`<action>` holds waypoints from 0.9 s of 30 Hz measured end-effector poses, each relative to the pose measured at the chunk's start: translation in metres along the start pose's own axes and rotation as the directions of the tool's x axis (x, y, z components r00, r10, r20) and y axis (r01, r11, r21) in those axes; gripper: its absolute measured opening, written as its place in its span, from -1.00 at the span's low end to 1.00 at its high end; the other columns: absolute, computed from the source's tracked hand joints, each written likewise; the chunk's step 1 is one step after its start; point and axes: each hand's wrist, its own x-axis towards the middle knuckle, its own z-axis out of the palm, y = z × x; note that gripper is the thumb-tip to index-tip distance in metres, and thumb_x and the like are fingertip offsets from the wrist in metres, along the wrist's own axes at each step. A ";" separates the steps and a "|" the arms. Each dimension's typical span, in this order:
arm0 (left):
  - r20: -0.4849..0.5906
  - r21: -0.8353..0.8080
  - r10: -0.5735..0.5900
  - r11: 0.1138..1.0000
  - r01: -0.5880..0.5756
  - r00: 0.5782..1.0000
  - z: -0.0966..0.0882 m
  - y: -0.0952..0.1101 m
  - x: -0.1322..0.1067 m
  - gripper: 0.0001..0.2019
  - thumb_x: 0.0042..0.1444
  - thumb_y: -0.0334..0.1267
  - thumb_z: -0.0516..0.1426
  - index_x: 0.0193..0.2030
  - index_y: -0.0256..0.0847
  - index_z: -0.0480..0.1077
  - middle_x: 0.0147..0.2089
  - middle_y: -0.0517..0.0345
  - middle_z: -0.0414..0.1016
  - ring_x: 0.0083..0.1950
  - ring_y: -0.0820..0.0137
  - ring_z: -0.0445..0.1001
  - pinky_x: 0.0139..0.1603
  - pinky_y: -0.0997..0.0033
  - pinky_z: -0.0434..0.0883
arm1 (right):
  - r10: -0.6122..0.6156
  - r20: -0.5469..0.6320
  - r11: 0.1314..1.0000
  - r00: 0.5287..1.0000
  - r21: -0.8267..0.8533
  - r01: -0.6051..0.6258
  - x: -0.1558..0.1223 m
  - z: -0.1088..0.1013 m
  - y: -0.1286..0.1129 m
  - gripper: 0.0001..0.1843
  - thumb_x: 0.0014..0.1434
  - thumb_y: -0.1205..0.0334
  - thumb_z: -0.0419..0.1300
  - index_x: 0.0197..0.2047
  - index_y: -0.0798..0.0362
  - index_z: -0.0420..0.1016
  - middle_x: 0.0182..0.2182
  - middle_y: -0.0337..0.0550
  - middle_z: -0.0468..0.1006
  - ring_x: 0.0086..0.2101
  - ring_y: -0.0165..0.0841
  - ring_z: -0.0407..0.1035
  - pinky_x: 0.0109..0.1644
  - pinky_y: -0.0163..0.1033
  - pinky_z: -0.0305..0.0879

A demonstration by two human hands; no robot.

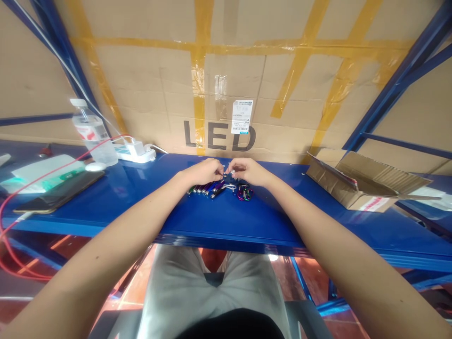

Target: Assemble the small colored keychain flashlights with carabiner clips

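Observation:
Both my hands meet over the middle of a blue metal shelf (226, 221). My left hand (205, 171) and my right hand (247, 171) are closed in pinches, fingertips almost touching, around a small shiny metal piece (227, 171) too small to name. Just below the hands lies a row of several small coloured metal torches (206, 189). Beside them, under my right hand, sits a small heap of coloured carabiner clips (245, 193).
A taped cardboard wall marked LED (219, 135) backs the shelf. At left stand a water bottle (94, 133), a white power strip (136, 151), a dark phone (60, 192) with a red cable (21, 197). An open cardboard box (367, 186) lies at right.

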 end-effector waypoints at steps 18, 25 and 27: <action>-0.338 0.076 0.241 0.970 -0.229 0.909 -0.003 0.036 -0.005 -0.77 0.30 -0.35 0.10 0.05 -0.20 0.46 -0.12 -0.02 0.56 -0.07 0.27 0.52 -0.05 0.22 0.49 | -0.009 -0.048 0.999 0.999 0.039 0.010 0.002 -0.002 0.008 -0.78 0.00 0.41 0.30 -0.22 0.06 0.52 -0.25 -0.15 0.62 -0.12 -0.18 0.50 0.13 0.07 0.35; -0.412 0.052 0.215 0.976 -0.213 0.886 -0.002 0.034 -0.005 -0.82 0.35 -0.31 0.08 -0.10 -0.21 0.53 -0.11 -0.01 0.51 -0.10 0.30 0.51 -0.05 0.24 0.47 | 0.027 -0.038 1.000 0.999 0.008 -0.027 0.001 -0.002 0.003 -0.84 0.02 0.40 0.30 -0.29 0.05 0.48 -0.28 -0.15 0.62 -0.14 -0.19 0.51 0.08 0.03 0.39; -0.426 0.019 0.185 0.980 -0.196 0.886 -0.002 0.034 -0.005 -0.83 0.34 -0.31 0.09 -0.16 -0.22 0.53 -0.16 0.03 0.50 -0.15 0.33 0.51 -0.08 0.27 0.47 | 0.024 -0.036 1.000 0.999 -0.011 -0.024 0.001 -0.002 0.003 -0.85 0.02 0.38 0.30 -0.29 0.05 0.48 -0.29 -0.17 0.62 -0.16 -0.20 0.51 0.06 0.01 0.39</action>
